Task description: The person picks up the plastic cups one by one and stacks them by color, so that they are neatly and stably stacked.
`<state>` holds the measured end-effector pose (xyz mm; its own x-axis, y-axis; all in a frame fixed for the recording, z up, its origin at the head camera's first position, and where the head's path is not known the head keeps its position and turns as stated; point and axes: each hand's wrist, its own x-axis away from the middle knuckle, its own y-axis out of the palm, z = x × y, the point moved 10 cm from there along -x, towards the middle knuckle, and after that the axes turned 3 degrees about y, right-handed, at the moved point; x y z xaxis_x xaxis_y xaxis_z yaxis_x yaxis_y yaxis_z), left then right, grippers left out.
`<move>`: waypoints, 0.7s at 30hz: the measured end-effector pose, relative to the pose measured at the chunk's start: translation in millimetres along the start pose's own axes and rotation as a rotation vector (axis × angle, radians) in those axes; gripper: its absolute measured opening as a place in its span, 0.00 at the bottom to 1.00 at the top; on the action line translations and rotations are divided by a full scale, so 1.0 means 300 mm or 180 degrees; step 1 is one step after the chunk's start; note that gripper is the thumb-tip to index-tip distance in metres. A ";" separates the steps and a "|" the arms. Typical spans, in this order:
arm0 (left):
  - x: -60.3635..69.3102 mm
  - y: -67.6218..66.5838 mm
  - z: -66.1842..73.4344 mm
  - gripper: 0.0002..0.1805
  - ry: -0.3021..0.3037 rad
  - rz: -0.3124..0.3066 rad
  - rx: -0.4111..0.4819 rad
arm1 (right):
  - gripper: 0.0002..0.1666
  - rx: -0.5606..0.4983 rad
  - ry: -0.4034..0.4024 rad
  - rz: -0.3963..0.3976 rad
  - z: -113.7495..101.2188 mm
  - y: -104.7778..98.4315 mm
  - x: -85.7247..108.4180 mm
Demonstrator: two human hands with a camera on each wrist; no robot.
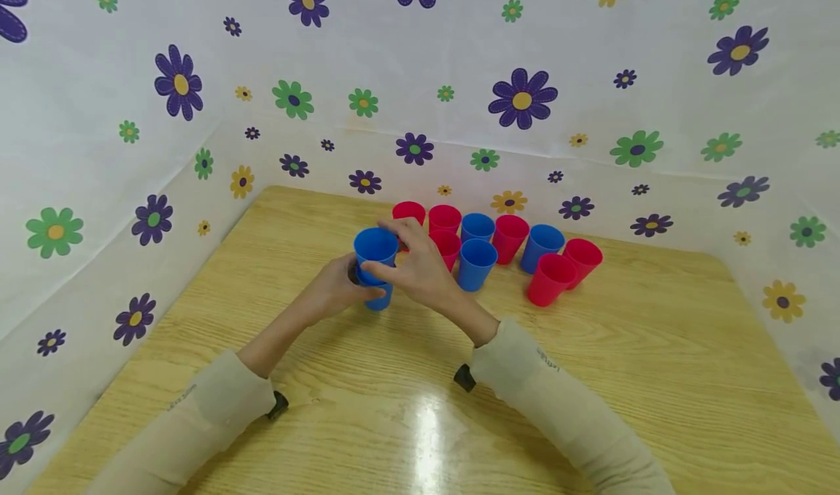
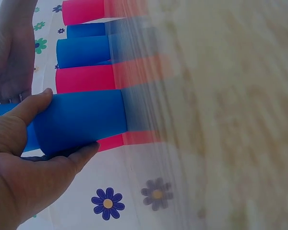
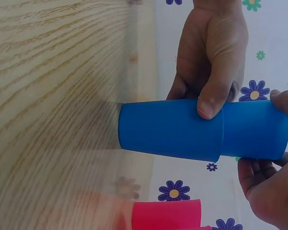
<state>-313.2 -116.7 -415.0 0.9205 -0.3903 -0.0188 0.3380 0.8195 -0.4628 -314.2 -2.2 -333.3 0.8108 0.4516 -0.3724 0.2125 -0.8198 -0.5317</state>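
Observation:
Two blue plastic cups are stacked one in the other, upright, left of the other cups. My left hand (image 1: pixel 333 289) grips the lower blue cup (image 3: pixel 170 129) near its rim, thumb on the near side. The base of that cup is at the table top. The upper blue cup (image 1: pixel 376 246) sits partly inside it, its mouth facing up. My right hand (image 1: pixel 423 270) holds the upper cup near its rim, between thumb and fingers. In the right wrist view, the right hand's fingers show only at the right edge.
Right of the hands stand several red and blue cups, among them a blue cup (image 1: pixel 477 265), a red cup (image 1: pixel 550 280) and another blue cup (image 1: pixel 543 247). The wooden table (image 1: pixel 367 407) meets a flower-printed sheet (image 1: pixel 453 57) at the back and sides.

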 end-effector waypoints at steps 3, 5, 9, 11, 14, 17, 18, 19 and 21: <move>0.001 -0.002 0.002 0.42 0.0005 -0.0007 0.0001 | 0.41 0.0006 0.0029 -0.0058 0.016 0.011 0.002; 0.001 -0.004 0.003 0.40 0.0001 0.0002 -0.0036 | 0.42 -0.0009 0.0054 -0.0104 0.028 0.018 0.004; -0.003 -0.006 -0.001 0.36 -0.0064 0.0045 -0.0133 | 0.43 -0.0090 0.0133 -0.0194 0.060 0.029 0.015; -0.004 -0.007 -0.002 0.34 -0.0084 0.0063 -0.0163 | 0.42 -0.0113 0.0148 -0.0225 0.072 0.033 0.019; -0.004 -0.008 -0.002 0.34 -0.0083 0.0064 -0.0186 | 0.41 -0.0098 0.0136 -0.0238 0.076 0.030 0.023; -0.006 -0.008 -0.007 0.34 -0.0098 0.0074 -0.0217 | 0.40 -0.0042 0.0093 -0.0218 0.067 0.015 0.024; -0.006 -0.008 -0.008 0.35 -0.0115 0.0079 -0.0230 | 0.40 -0.0023 0.0074 -0.0205 0.063 0.006 0.024; -0.006 -0.008 -0.010 0.35 -0.0138 0.0090 -0.0239 | 0.39 0.0011 0.0057 -0.0186 0.059 -0.005 0.025; -0.007 -0.009 -0.012 0.36 -0.0172 0.0106 -0.0265 | 0.38 0.0055 0.0047 -0.0135 0.056 -0.032 0.028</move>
<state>-316.9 -119.6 -416.9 0.9409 -0.3385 0.0114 0.2918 0.7930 -0.5348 -318.6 15.3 -344.0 0.8091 0.4806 -0.3381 0.2376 -0.7938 -0.5598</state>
